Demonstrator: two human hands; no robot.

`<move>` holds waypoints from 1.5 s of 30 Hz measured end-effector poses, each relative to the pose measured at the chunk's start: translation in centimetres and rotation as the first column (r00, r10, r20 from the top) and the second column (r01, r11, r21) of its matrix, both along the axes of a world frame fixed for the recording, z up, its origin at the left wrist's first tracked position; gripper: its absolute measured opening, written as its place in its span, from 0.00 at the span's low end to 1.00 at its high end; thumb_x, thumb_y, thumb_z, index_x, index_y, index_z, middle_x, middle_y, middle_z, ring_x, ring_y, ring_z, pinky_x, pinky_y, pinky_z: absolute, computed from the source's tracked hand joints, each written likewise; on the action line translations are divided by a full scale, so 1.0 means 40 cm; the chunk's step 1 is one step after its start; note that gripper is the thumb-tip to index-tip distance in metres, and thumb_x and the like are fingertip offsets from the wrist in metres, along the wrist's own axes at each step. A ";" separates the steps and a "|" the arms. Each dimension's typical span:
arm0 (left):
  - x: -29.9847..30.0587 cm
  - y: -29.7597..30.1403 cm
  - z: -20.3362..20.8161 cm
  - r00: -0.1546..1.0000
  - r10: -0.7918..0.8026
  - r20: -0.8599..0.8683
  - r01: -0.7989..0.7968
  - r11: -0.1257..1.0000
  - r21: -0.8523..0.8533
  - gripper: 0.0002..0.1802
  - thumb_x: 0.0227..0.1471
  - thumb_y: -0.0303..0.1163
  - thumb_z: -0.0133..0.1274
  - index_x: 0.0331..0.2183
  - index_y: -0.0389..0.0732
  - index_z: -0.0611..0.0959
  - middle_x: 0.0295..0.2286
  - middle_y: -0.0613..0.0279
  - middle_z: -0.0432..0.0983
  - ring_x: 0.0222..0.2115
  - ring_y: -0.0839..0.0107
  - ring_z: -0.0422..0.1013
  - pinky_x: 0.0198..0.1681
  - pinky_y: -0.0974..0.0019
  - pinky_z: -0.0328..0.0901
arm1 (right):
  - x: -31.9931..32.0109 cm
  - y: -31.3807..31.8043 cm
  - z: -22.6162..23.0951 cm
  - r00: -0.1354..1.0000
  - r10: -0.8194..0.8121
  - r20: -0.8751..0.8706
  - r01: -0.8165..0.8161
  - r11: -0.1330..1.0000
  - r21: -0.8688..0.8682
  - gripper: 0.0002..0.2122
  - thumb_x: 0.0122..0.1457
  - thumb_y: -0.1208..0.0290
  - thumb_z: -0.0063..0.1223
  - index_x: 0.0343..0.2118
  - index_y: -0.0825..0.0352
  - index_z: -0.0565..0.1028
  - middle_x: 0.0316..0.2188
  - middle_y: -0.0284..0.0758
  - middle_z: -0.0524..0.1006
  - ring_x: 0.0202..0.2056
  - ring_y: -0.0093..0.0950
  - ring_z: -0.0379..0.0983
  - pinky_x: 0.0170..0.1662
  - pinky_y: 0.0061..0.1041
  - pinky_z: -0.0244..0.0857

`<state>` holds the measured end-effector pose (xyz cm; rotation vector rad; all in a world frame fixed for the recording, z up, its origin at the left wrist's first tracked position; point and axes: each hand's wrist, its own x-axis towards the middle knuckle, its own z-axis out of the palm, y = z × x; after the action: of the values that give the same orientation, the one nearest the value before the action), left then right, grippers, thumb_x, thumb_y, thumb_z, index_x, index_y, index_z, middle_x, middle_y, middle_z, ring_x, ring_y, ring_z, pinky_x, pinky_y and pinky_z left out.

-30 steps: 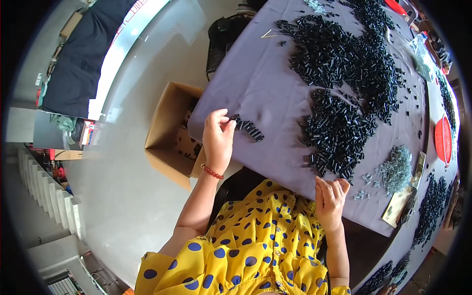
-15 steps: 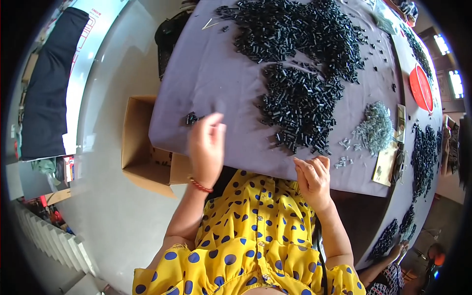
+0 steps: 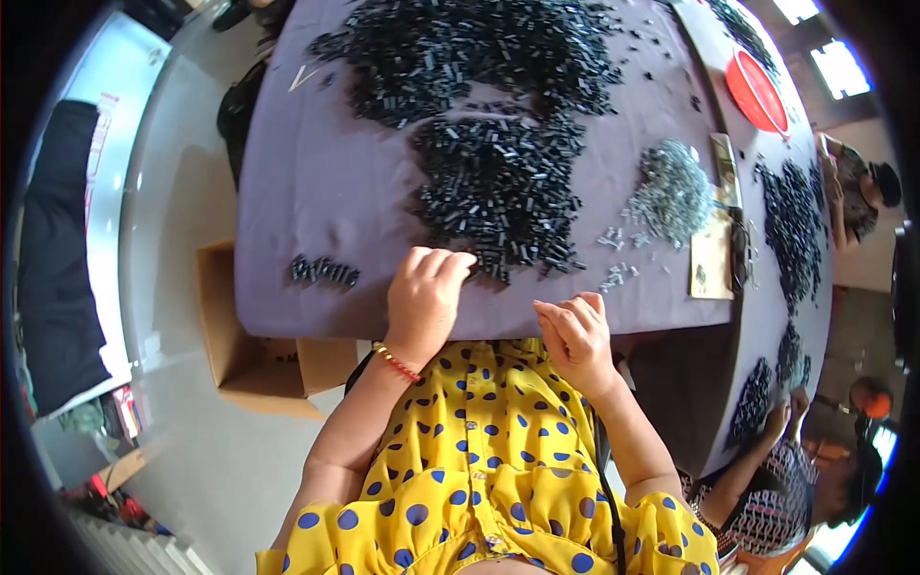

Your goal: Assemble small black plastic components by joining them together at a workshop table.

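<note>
At twelve o'clock, glossy black plastic-looking cylinders (image 3: 494,187), probably light, stiff and slippery, are best side-pinched; left hand (image 3: 427,295) is bunched, right hand (image 3: 578,333) curled, anything held cannot be told.

Left grip (image 3: 424,299) back-up, fingers (image 3: 445,261) bent rightward. Right grip (image 3: 577,335) curled in, fingers (image 3: 581,312) bunched together. Both forearms (image 3: 347,422) angle inward.
</note>
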<state>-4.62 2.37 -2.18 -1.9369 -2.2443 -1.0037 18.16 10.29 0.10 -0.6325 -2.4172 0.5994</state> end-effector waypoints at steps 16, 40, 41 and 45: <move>0.005 -0.001 -0.012 0.999 0.027 0.046 -0.027 1.000 -0.001 0.11 0.48 0.25 0.64 0.36 0.43 0.82 0.32 0.62 0.74 0.36 0.60 0.71 0.42 0.59 0.70 | 0.173 0.172 -0.014 0.858 -0.495 0.139 0.415 0.826 0.381 0.13 0.52 0.78 0.66 0.40 0.56 0.83 0.33 0.28 0.75 0.38 0.26 0.72 0.49 0.30 0.53; 0.006 -0.052 0.025 0.270 0.057 0.961 0.001 0.998 -0.059 0.06 0.61 0.24 0.58 0.41 0.38 0.80 0.36 0.68 0.76 0.35 0.79 0.72 0.43 0.73 0.69 | 0.174 0.213 -0.037 0.806 -0.431 0.407 0.310 0.892 0.330 0.07 0.57 0.78 0.54 0.38 0.60 0.75 0.37 0.33 0.73 0.45 0.34 0.71 0.54 0.38 0.52; 0.008 -0.055 0.036 0.114 0.054 0.992 0.034 0.998 -0.058 0.06 0.62 0.25 0.57 0.42 0.37 0.79 0.37 0.68 0.77 0.36 0.81 0.72 0.44 0.73 0.70 | 0.170 0.211 -0.024 0.799 -0.436 0.415 0.321 0.892 0.319 0.07 0.57 0.78 0.54 0.38 0.60 0.74 0.37 0.33 0.73 0.45 0.34 0.71 0.54 0.38 0.52; 0.007 -0.070 0.043 0.049 0.043 0.998 0.060 0.997 -0.045 0.07 0.64 0.25 0.55 0.43 0.36 0.78 0.39 0.66 0.78 0.37 0.81 0.73 0.44 0.74 0.70 | 0.156 0.219 -0.003 0.820 -0.385 0.423 0.296 0.919 0.262 0.06 0.58 0.76 0.56 0.37 0.59 0.75 0.34 0.32 0.75 0.43 0.32 0.72 0.50 0.36 0.52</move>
<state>-4.34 -0.41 -0.48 -1.1386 -2.6161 -3.1154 24.42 19.05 -0.01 -1.2132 -2.6498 0.0629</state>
